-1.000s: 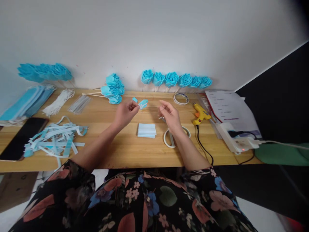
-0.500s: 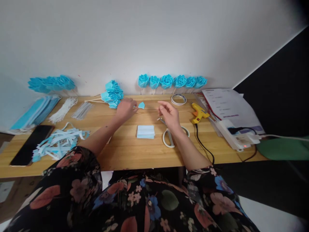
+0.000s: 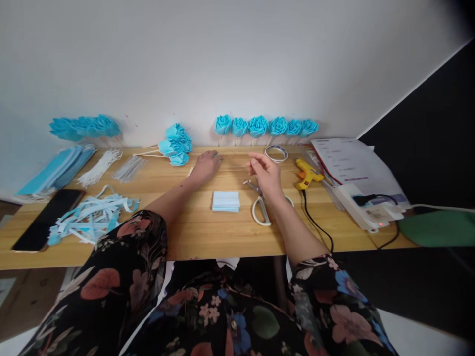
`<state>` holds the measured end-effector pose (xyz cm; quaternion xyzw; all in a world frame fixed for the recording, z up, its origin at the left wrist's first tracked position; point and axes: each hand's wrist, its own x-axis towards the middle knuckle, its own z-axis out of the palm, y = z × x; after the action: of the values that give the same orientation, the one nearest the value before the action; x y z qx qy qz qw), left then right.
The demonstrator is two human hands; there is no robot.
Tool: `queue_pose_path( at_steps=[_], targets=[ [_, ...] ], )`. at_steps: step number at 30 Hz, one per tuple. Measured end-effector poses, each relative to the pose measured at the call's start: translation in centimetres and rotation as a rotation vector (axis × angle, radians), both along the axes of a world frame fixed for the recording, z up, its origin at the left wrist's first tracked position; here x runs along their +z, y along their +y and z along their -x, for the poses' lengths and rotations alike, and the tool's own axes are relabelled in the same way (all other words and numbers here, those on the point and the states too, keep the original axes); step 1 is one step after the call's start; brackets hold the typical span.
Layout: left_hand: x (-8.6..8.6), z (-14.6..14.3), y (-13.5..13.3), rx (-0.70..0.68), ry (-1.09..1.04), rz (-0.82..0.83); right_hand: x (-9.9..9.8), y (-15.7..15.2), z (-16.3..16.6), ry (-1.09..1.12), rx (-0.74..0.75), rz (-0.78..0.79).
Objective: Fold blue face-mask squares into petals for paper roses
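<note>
Work lightly with your palm-down left hand (image 3: 207, 166) low over the tabletop (image 3: 208, 237), your half-curled right hand (image 3: 265, 175) above the scissors (image 3: 265, 212) (I can't tell what either grips), without nudging the pale-blue stack (image 3: 226, 201) between your forearms.

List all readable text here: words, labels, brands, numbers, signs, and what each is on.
No text is legible.
Printed sheet: several lines, one purplish; too small and blurred.
Tape roll: dark marks inside the ring; too small.
Cardboard box, lower left: faint marks; unreadable.
</note>
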<state>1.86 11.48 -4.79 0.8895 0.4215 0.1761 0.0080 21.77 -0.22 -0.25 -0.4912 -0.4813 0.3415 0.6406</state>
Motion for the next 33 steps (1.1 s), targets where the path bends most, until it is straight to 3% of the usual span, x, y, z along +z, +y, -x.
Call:
queue_pose_path(
  at_steps=[11,17,21,25,29,33],
  targets=[
    [0.1,2.0,2.0,0.137,-0.032,0.003,-0.6,0.6,-0.1,-0.092,-0.002,-0.023],
    [1.5,2.4,1.9,0.092,-0.032,0.018,-0.8,0.6,-0.2,-0.184,-0.004,-0.008],
    [3.4,3.3,-1.1,-0.056,-0.023,0.024,-0.8,0.2,-0.2,-0.303,-0.001,-0.033],
    [4.4,5.7,-7.1,-0.214,0.034,0.067,-0.8,-0.5,0.2,-0.538,0.072,-0.082],
    [4.0,8.1,-12.1,-0.311,0.022,0.104,-0.5,-1.4,0.9,-0.739,0.203,-0.182],
    [2.9,9.1,-13.5,-0.299,-0.013,0.127,0.2,-2.3,1.5,-0.811,0.354,-0.208]
  ],
)
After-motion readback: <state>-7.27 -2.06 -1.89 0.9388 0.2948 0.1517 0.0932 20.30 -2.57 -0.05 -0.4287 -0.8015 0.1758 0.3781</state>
